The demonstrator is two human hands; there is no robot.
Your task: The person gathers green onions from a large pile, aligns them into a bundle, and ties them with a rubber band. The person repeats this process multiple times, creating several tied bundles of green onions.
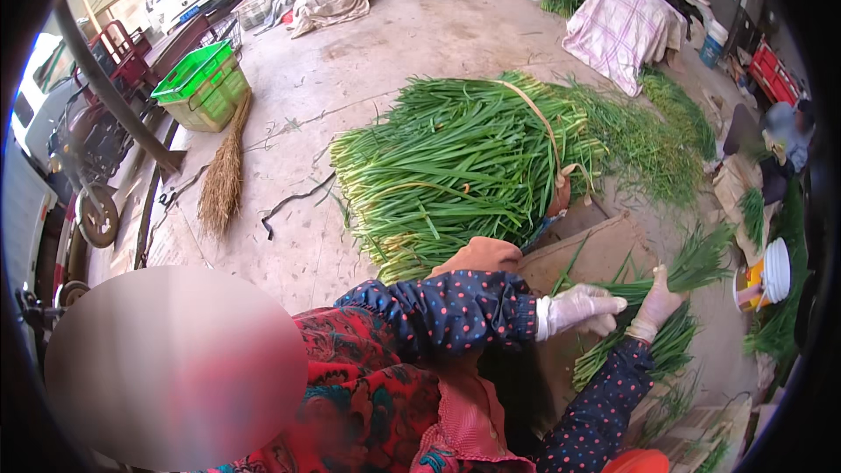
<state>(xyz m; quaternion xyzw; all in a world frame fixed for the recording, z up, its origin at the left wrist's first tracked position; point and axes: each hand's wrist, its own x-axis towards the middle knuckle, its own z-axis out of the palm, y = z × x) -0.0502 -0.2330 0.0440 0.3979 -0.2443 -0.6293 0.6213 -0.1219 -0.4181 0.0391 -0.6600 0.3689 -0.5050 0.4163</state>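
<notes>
My right hand (659,304), in a thin pale glove, grips a bunch of garlic chives (703,256) whose leaves fan out to the upper right. Beside it, my gloved left hand (579,310) is at the near end of that bunch, fingertips close to the stalks; whether they pinch any is unclear. Below both hands lies another bundle of chives (680,338), partly covered by my right wrist. A large heap of chives (453,164) stands past my left forearm, with a tan strap (535,108) across it. Brown sacking (591,246) lies between the heap and my hands.
Loose chives (650,144) spread beyond the heap. A yellow-and-white bucket (765,276) stands right of my hands; another person (785,138) sits beyond. A straw broom (223,177) leans on a green crate (204,89). An orange-red rounded object (636,462) shows at the bottom edge.
</notes>
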